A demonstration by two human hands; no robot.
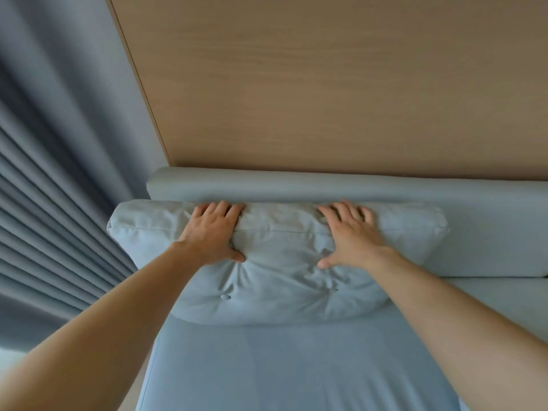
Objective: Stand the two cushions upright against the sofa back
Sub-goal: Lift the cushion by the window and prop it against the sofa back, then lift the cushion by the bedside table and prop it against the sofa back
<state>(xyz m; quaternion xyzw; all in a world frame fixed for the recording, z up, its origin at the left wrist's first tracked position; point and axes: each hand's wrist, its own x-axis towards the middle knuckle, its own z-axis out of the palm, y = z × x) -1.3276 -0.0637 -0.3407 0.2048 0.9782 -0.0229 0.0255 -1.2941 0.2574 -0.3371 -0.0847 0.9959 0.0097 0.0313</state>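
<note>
One light blue cushion [278, 280] with tufted buttons stands upright at the left end of the sofa, leaning on the sofa back [326, 186]. My left hand [212, 232] grips its top edge on the left, fingers over the top and thumb pressed into the front. My right hand [348, 232] holds the top edge the same way on the right. A second cushion is not in view.
The sofa seat [281, 366] stretches toward me below the cushion. A wooden wall panel [326, 84] rises behind the sofa back. Grey pleated curtains [59, 173] hang close on the left. The sofa continues to the right [489, 292].
</note>
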